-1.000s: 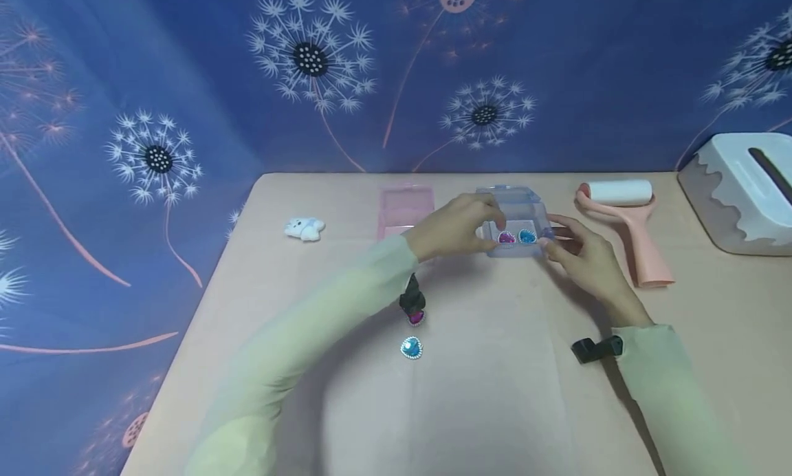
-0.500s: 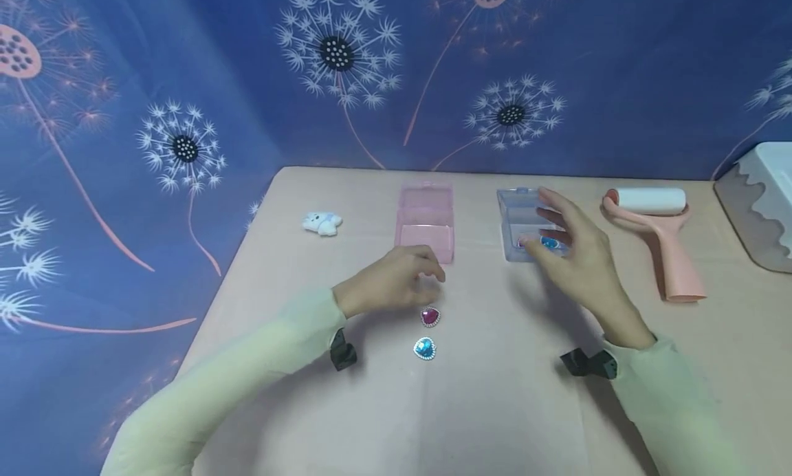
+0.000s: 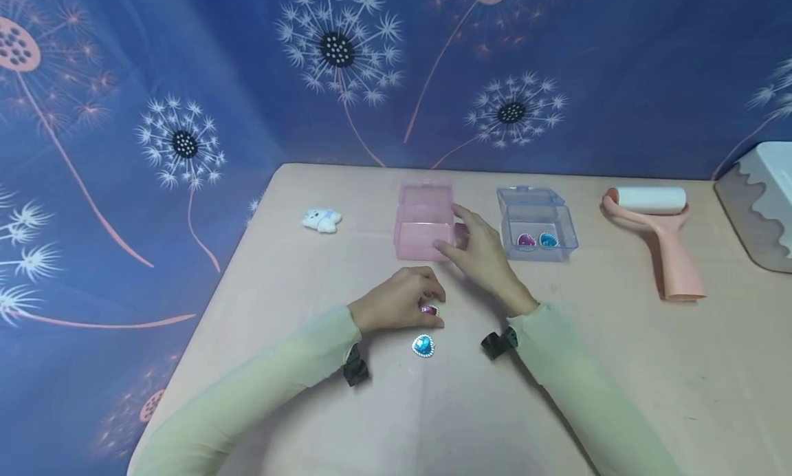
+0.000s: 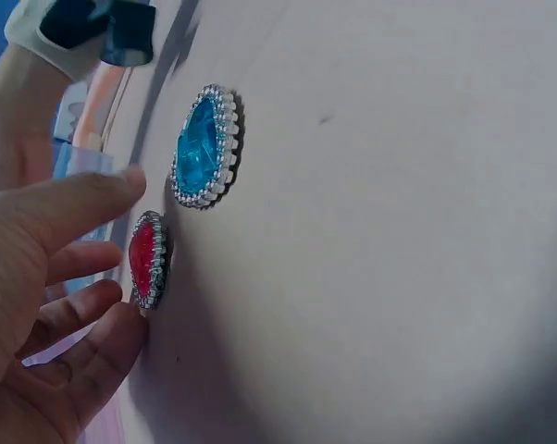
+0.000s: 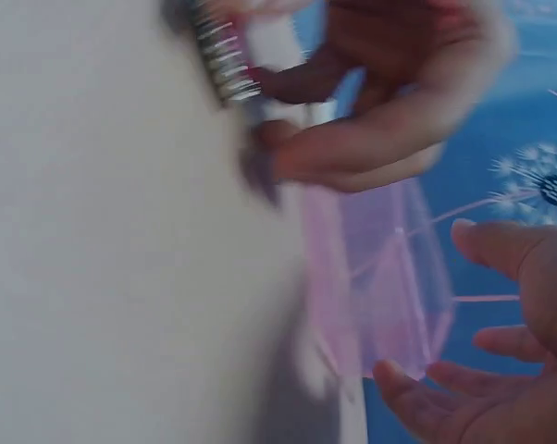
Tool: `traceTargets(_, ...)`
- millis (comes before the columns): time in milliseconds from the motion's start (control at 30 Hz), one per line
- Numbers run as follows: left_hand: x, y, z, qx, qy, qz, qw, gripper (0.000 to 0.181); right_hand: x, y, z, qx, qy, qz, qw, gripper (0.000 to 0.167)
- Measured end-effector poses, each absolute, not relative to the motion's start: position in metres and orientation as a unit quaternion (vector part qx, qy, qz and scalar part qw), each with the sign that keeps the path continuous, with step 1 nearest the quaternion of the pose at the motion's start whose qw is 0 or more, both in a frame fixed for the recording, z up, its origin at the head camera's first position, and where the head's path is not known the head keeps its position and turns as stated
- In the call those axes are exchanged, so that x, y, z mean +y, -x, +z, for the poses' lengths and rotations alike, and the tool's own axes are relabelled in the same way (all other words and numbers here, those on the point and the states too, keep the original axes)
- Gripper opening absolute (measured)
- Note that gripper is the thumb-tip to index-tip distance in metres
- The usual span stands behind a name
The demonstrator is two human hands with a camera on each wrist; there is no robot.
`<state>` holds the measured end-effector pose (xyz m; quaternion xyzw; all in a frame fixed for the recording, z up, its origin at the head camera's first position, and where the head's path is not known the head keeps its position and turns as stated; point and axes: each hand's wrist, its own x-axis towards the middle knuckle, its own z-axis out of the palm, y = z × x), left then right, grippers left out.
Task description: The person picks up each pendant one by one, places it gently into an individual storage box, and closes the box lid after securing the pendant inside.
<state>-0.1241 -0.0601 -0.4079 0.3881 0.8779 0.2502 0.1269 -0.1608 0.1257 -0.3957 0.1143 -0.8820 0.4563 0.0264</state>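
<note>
On the table the left hand (image 3: 399, 300) is around the red-pink heart gem (image 3: 430, 311); in the left wrist view its thumb and fingers stand spread beside the gem (image 4: 147, 261), with a gap at the thumb. A blue heart gem (image 3: 423, 346) lies just nearer the camera. The right hand (image 3: 485, 256), fingers apart, is at the right side of the open pink box (image 3: 424, 241); whether it touches the box is unclear. To its right stands the open blue-grey box (image 3: 566, 245), holding a pink gem (image 3: 526, 240) and a blue gem (image 3: 548, 240).
A small white animal figure (image 3: 322, 220) lies at the back left. A pink-handled roller (image 3: 674, 256) is right of the boxes, and a white and grey container (image 3: 757, 208) stands at the right edge. Patterned blue cloth hangs behind the table.
The left hand has left the blue-grey box and come down to the pink gem on the table. The right hand has moved left from that box to the pink one. The view has shifted too.
</note>
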Motion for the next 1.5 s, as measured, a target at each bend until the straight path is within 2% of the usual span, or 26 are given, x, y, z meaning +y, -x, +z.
traceTargets(267,-0.065,0.121,-0.409,0.882,-0.392,0.231,0.124,0.025,0.119,0.161,-0.408,-0.898,-0.087,0.429,0.048,0.07)
traceTargets(600,-0.069,0.118,-0.412,0.878,-0.403,0.233,0.114,0.016,0.12,0.162,-0.411,-0.89,-0.106,0.441,0.054,0.069)
traceTargets(1000,-0.074,0.116,-0.415,0.876,-0.38,0.269,0.124,0.025,0.121,0.161,-0.41,-0.893,-0.103,0.435,0.045,0.069)
traceTargets(1233,-0.065,0.119,-0.411,0.879,-0.374,0.262,0.137,0.021,0.126,0.162,-0.408,-0.897,-0.103,0.428,0.043,0.068)
traceTargets(1500,-0.07,0.121,-0.403,0.874,-0.367,0.303,0.099,0.026,0.124,0.162,-0.41,-0.89,-0.106,0.441,0.038,0.067)
